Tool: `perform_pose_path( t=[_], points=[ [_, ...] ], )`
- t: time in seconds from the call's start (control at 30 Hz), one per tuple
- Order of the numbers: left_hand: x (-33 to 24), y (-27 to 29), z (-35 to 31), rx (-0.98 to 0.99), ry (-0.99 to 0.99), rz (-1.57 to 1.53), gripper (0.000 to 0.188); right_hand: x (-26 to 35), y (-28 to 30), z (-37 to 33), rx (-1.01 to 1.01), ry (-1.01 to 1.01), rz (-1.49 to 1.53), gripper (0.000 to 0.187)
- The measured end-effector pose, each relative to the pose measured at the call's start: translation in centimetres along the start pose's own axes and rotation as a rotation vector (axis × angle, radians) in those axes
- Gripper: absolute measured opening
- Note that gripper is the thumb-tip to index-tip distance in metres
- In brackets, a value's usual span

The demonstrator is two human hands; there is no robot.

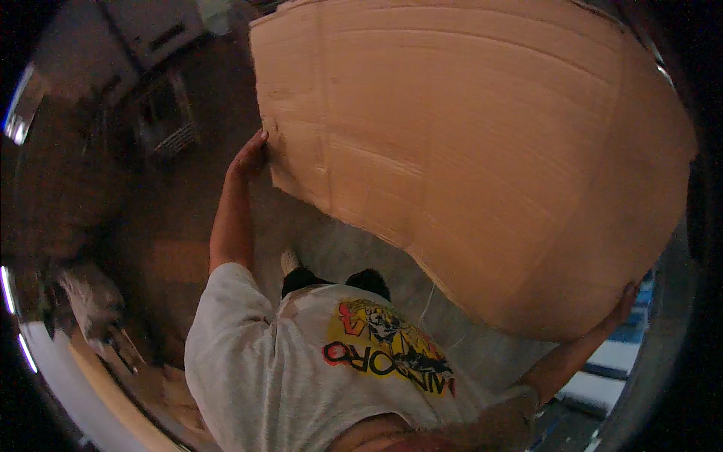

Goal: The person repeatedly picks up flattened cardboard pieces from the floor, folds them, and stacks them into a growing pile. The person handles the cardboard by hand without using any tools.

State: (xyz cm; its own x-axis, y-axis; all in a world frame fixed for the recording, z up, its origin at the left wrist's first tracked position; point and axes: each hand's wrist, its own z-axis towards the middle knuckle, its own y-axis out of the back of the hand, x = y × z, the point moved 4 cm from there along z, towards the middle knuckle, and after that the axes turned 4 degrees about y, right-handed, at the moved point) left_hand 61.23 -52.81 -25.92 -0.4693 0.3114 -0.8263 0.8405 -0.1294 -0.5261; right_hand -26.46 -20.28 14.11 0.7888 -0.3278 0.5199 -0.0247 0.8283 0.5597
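Note:
A large brown cardboard sheet (467, 143), creased along several lines, spans the upper middle and right of the head view. My left hand (251, 154) grips its left edge, with the thumb at the border and the other fingers hidden behind the sheet. At the lower right edge, my right hand (625, 301) is closed on the cardboard, its fingers partly hidden and dim. Both arms are spread wide. The sheet is held up in front of my body, above the floor, and its near edge curves unevenly.
Grey floor (339, 245) shows under the sheet, with my foot (290, 262) on it. A dark rack-like frame (169, 120) stands far left. A pale bundle (90, 301) sits at the left. Blue and white stacked items (617, 354) lie at the lower right.

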Motion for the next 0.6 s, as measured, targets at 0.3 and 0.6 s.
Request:
perform_pose_path(
  t=[0.3,0.6],
  points=[
    [9.7,-27.9,34.3,0.458,0.179,0.599,0.053,-8.7,-14.3,6.8,0.138,-0.235,-0.096,0.045],
    [5.4,-33.6,36.5,-0.233,0.018,1.223,0.048,21.3,-43.6,9.1,0.724,0.076,0.273,0.048]
  ],
)
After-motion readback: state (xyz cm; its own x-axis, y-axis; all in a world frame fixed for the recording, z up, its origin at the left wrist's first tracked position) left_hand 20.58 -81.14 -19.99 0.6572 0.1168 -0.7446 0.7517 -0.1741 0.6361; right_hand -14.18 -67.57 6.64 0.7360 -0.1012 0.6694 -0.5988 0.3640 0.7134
